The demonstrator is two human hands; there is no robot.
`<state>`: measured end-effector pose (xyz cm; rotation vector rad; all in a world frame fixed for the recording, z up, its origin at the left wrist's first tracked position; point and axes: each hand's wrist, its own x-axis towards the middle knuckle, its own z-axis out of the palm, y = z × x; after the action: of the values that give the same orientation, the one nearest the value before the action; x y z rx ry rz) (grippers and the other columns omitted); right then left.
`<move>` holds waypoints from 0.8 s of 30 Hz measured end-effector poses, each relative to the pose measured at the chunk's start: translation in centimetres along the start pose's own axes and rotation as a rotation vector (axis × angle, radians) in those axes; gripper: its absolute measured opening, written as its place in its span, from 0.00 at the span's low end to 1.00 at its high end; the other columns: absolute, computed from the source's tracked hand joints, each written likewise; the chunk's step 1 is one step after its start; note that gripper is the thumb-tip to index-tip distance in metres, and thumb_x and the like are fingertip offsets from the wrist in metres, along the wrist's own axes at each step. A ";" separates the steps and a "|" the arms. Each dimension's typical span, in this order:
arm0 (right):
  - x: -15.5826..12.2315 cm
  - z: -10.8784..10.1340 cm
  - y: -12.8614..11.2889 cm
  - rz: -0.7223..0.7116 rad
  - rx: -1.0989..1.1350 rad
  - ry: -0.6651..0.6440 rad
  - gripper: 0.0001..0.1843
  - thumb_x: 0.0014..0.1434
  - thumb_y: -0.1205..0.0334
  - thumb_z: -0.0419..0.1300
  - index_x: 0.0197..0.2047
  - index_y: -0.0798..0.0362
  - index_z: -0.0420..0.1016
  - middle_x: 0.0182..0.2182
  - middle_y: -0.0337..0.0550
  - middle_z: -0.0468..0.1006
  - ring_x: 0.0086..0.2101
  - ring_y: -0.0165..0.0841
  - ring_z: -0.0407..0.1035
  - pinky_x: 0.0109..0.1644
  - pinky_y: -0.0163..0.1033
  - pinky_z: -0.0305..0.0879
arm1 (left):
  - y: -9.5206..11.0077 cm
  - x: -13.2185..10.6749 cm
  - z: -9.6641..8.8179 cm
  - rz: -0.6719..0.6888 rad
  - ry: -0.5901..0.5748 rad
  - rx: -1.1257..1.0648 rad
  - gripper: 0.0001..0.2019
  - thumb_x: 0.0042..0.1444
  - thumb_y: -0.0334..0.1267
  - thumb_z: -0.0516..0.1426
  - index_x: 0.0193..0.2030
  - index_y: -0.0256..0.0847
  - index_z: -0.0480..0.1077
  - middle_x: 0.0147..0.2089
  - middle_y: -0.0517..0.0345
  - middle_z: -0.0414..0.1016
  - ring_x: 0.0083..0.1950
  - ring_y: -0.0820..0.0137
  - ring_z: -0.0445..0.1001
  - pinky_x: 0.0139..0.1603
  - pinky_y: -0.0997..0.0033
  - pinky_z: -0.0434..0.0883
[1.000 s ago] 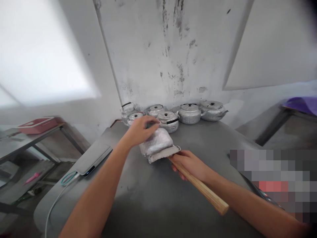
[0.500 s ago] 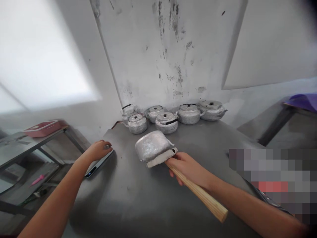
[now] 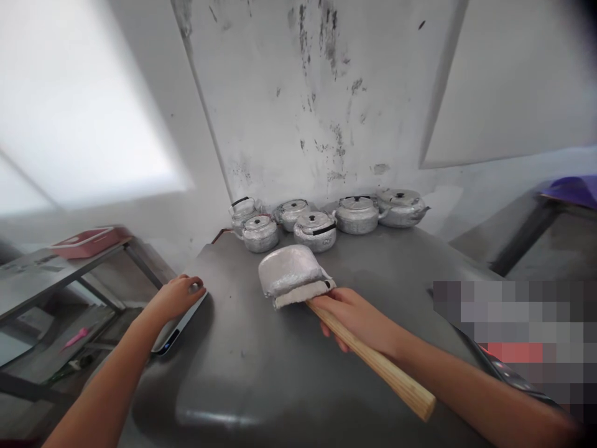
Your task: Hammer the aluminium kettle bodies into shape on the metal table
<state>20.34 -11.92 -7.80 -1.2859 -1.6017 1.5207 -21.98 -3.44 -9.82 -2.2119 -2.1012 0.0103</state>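
My right hand (image 3: pixel 357 318) is closed round a pale wooden handle (image 3: pixel 387 372) that ends in a flat metal head. On that head rests a dull silver, rounded metal piece (image 3: pixel 289 272), held just above the grey metal table (image 3: pixel 289 373). My left hand (image 3: pixel 180 295) lies at the table's left edge, fingers curled down on a flat grey device (image 3: pixel 173 333) with a dark edge. Several small aluminium kettles (image 3: pixel 314 229) with black knobs stand in a row at the back by the stained white wall.
A lower metal table with a red tray (image 3: pixel 88 239) stands to the left, with a pink item (image 3: pixel 76 338) on its shelf. A purple object (image 3: pixel 571 190) lies on a surface at far right. A blurred-out patch covers the table's right side.
My left hand left the silver piece and swung left to the flat device at the table edge. The right hand kept hold of the handle, raising the silver piece slightly.
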 end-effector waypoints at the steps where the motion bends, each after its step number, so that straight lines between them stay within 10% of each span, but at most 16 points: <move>1: 0.0 0.0 0.0 -0.001 -0.002 0.001 0.17 0.68 0.50 0.54 0.34 0.53 0.70 0.23 0.35 0.73 0.15 0.24 0.64 0.18 0.30 0.59 | 0.2 -0.1 -0.1 -0.017 -0.032 0.008 0.26 0.63 0.55 0.47 0.54 0.41 0.77 0.50 0.43 0.78 0.53 0.49 0.78 0.56 0.56 0.70; 5: 0.3 -0.2 0.0 -0.001 -0.015 0.008 0.18 0.70 0.49 0.52 0.37 0.54 0.71 0.24 0.36 0.74 0.15 0.24 0.65 0.19 0.30 0.61 | 3.9 -0.5 -2.5 0.027 -0.009 -0.024 0.33 0.66 0.55 0.46 0.65 0.32 0.69 0.59 0.34 0.73 0.60 0.47 0.73 0.64 0.52 0.65; 12: 0.5 -0.4 0.1 0.014 0.002 -0.004 0.18 0.69 0.48 0.52 0.38 0.54 0.71 0.23 0.34 0.72 0.15 0.24 0.65 0.18 0.29 0.62 | 15.9 -2.2 -9.8 0.505 0.186 -0.417 0.31 0.70 0.62 0.46 0.75 0.55 0.53 0.75 0.55 0.58 0.71 0.54 0.63 0.68 0.59 0.63; 24: 0.7 0.0 0.6 0.007 -0.060 0.094 0.09 0.63 0.61 0.53 0.43 0.55 0.71 0.24 0.35 0.74 0.16 0.26 0.65 0.19 0.32 0.62 | 23.6 4.8 -10.8 0.583 -0.051 -0.373 0.26 0.66 0.57 0.50 0.64 0.49 0.71 0.63 0.54 0.75 0.59 0.54 0.73 0.57 0.62 0.69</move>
<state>20.19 -11.34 -8.54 -1.3761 -1.5949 1.4042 2.49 -0.51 -0.47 -2.9923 -1.4928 -0.3094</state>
